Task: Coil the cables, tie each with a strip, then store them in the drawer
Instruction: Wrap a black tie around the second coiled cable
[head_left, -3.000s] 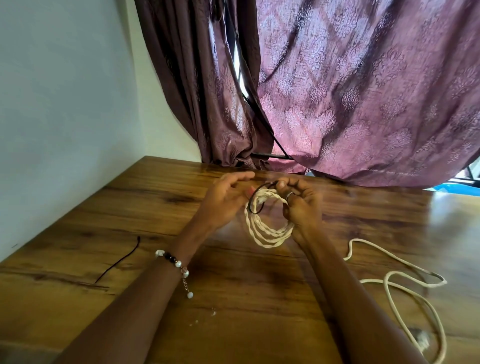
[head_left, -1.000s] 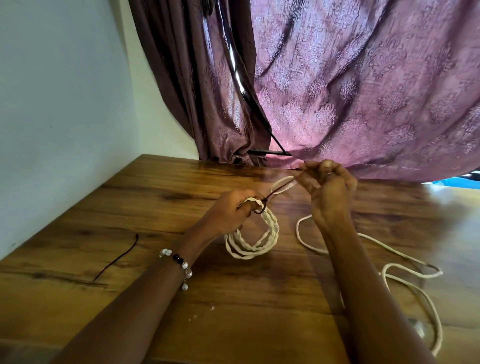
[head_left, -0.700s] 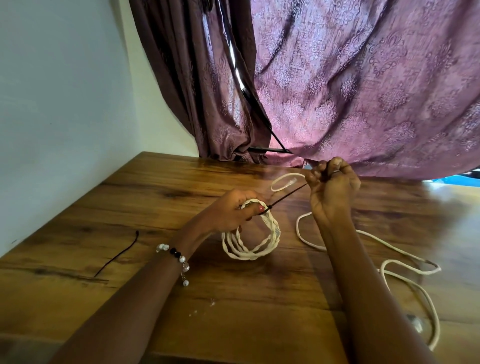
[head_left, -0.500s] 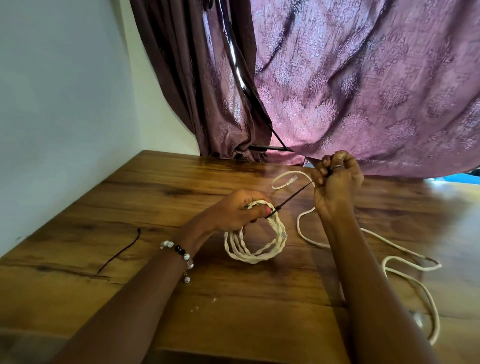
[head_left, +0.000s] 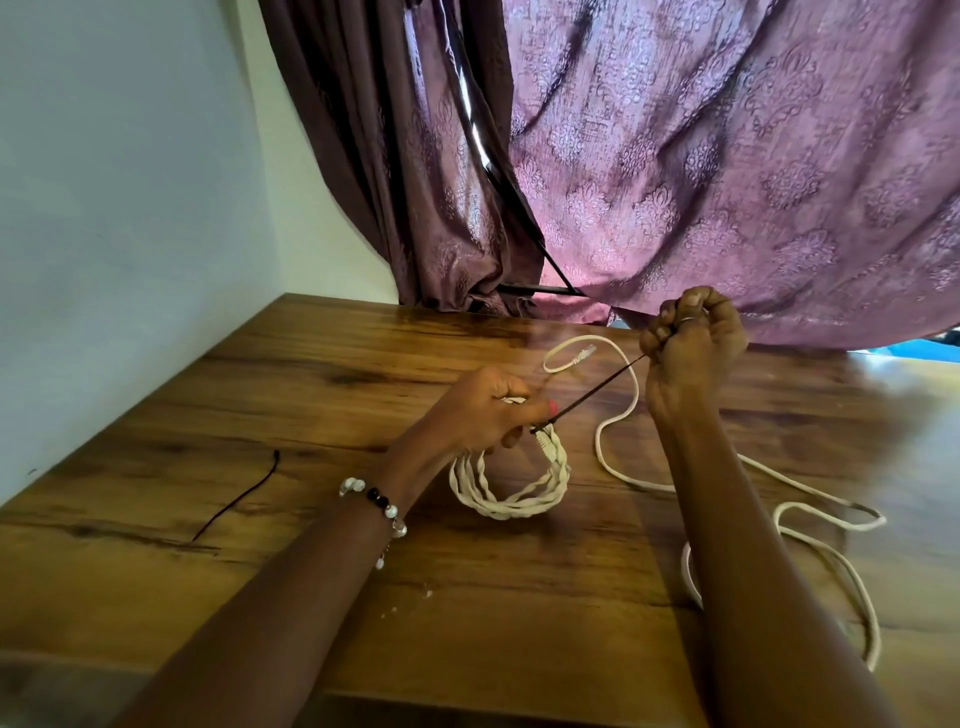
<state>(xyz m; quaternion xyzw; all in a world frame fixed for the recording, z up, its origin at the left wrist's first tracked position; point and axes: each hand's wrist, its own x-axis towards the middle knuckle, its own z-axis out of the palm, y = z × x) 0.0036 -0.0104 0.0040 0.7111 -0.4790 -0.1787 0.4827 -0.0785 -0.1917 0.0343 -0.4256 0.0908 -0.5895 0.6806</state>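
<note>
- While my left hand pins the coiled cable at its top, the black strip is wrapped round the bundle there and being drawn taut, so I judge the first tie is at the cinching stage, not finished.
- Coiled cable: cream, several loops twisted into a rough ring, lower half resting on the table, upper part lifted under my left fingers, which curl round it and pinch near the strip's knot point.
- Strip runs in a straight tight line from the coil up and right to my right hand, which is fisted round its free end, raised above the table in front of the curtain.
- Second cable: same cream colour, uncoiled, sprawling in loose bends across the right side of the table, one plug end lying just beyond my left hand.
- Spare strip: thin, dark, lying flat on the table well to the left, untouched; likely for the second cable.
- Left to do, as I judge: finish this tie, coil and tie the loose one, store both. No drawer in view.
- Beaded bracelet on my left wrist; pale wall to the left.
</note>
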